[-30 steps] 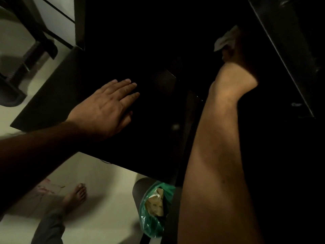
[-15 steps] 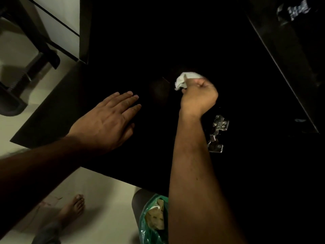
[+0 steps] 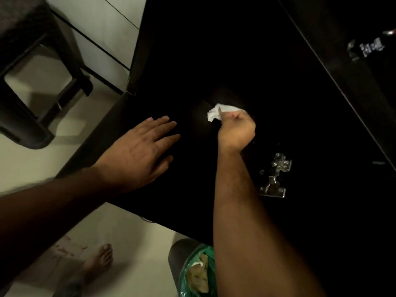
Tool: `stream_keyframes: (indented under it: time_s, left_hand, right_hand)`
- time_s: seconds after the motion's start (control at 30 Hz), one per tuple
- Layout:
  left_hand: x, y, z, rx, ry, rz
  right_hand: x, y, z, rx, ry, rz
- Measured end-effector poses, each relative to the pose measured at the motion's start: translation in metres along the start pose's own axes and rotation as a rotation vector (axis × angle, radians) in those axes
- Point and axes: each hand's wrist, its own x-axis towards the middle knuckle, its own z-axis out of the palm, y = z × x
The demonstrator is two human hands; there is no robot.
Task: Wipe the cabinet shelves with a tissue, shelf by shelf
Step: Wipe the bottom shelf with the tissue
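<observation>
Head view, looking down into gloom: white tissue point(image 3: 222, 111) bunched at centre frame, poking out up and left from the curled fingers of the right hand point(image 3: 236, 130), most of the wad hidden inside the fist, thumb lying along its near edge. Fist closed tight round the tissue, knuckles toward the dark cabinet point(image 3: 246, 61) interior filling the upper middle and right of the frame; shelf surface beneath too dark to make out, so contact between tissue and shelf impossible to judge. Left hand point(image 3: 137, 153) flat at centre left, fingers straight and slightly spread, palm pressed on the dark cabinet door panel point(image 3: 132, 202), gripping nothing. Right forearm rising from the lower right edge straight up to the fist; left forearm entering from the left edge, angled up and right. Metal hinge point(image 3: 275, 176) shining just right of the right wrist, a second bit of metal hardware point(image 3: 366, 49) at upper right. Low in the frame, centre, a bin point(image 3: 177, 254) lined with a green bag point(image 3: 194, 273), crumpled brownish scraps inside, partly hidden behind the right forearm. Bare foot point(image 3: 98, 262) on the pale floor point(image 3: 128, 243) at lower left; dark stool point(image 3: 27, 82) at upper left.
</observation>
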Motion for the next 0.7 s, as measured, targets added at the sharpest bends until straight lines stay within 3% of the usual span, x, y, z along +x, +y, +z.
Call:
stream_keyframes:
  time_s: [0.1, 0.2, 0.33, 0.43, 0.47, 0.53, 0.57, 0.7]
  left_hand:
    - [-0.014, -0.023, -0.013, 0.022, 0.041, -0.068]
    - [-0.022, -0.037, -0.023, 0.051, 0.065, -0.102]
    - [-0.026, -0.043, -0.026, 0.06, 0.062, -0.133]
    - [-0.029, -0.047, -0.022, 0.056, 0.059, -0.134]
    - [-0.03, -0.048, -0.02, 0.053, 0.055, -0.133]
    - [-0.031, -0.05, -0.017, 0.05, 0.054, -0.133]
    - [-0.031, -0.05, -0.016, 0.053, 0.054, -0.127]
    - [-0.031, -0.051, -0.014, 0.081, 0.052, -0.122]
  right_hand:
    - [-0.005, 0.001, 0.002, -0.144, 0.014, 0.073]
    - [-0.003, -0.016, 0.003, 0.024, 0.025, 0.079]
    - [0.003, -0.068, -0.015, 0.341, 0.037, -0.111]
    - [0.002, -0.096, -0.029, 0.311, -0.011, -0.246]
    - [-0.001, -0.102, -0.031, 0.345, 0.049, -0.277]
    - [-0.008, -0.102, -0.018, 0.285, 0.101, -0.492]
    - [-0.009, -0.096, -0.009, 0.259, 0.17, -0.476]
    - [-0.019, -0.046, 0.02, -0.124, 0.075, -0.253]
